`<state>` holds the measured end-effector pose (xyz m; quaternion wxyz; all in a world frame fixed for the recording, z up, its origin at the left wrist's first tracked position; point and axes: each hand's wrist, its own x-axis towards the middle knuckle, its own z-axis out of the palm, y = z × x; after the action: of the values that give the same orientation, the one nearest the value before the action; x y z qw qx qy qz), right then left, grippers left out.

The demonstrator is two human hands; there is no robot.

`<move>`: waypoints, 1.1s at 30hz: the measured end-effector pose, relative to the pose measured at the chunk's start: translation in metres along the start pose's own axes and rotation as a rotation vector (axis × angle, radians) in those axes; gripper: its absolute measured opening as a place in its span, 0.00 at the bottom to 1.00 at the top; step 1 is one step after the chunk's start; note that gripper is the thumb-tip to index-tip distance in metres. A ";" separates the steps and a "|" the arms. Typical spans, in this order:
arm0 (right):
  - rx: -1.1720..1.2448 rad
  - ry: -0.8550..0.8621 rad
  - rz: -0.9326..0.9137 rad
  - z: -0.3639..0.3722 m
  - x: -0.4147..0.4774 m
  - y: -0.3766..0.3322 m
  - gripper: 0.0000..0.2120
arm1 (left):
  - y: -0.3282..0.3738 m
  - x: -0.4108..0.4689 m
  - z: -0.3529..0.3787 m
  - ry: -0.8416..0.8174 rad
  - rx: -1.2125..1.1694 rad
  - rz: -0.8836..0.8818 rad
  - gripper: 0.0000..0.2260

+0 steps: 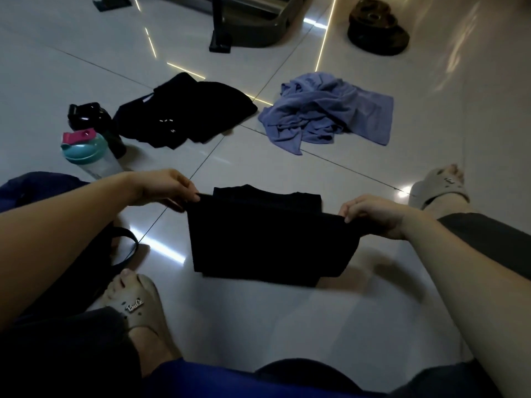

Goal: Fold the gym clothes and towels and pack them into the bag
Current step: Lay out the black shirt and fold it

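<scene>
One weight-plate stack (377,28) beyond purple towel (324,110) — glossy pale tiled floor (258,326); dim

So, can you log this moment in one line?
folding black garment | left hand pinches top edge | right hand pinches top edge | blue towel unfolded

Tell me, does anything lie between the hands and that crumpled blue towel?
Nothing visible does: only bare floor tile separates them from the blue towel. The left hand and right hand both pinch a folded black garment, though.
</scene>
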<state>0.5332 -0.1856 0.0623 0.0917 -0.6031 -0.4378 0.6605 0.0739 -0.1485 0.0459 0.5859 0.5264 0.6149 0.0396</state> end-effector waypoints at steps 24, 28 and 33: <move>-0.385 0.707 0.011 -0.012 0.184 0.040 0.03 | -0.024 0.156 0.046 0.681 -0.090 -0.027 0.05; -0.410 0.704 0.040 -0.012 0.184 0.048 0.01 | -0.023 0.162 0.048 0.700 0.034 -0.061 0.07; -0.396 0.739 0.108 -0.014 0.187 0.053 0.06 | -0.022 0.165 0.046 0.727 0.180 -0.065 0.09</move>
<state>0.5195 -0.0899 -0.1065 0.0900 -0.8274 -0.4617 0.3067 0.1358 -0.0702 -0.0952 0.2819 0.5074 0.8002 0.1510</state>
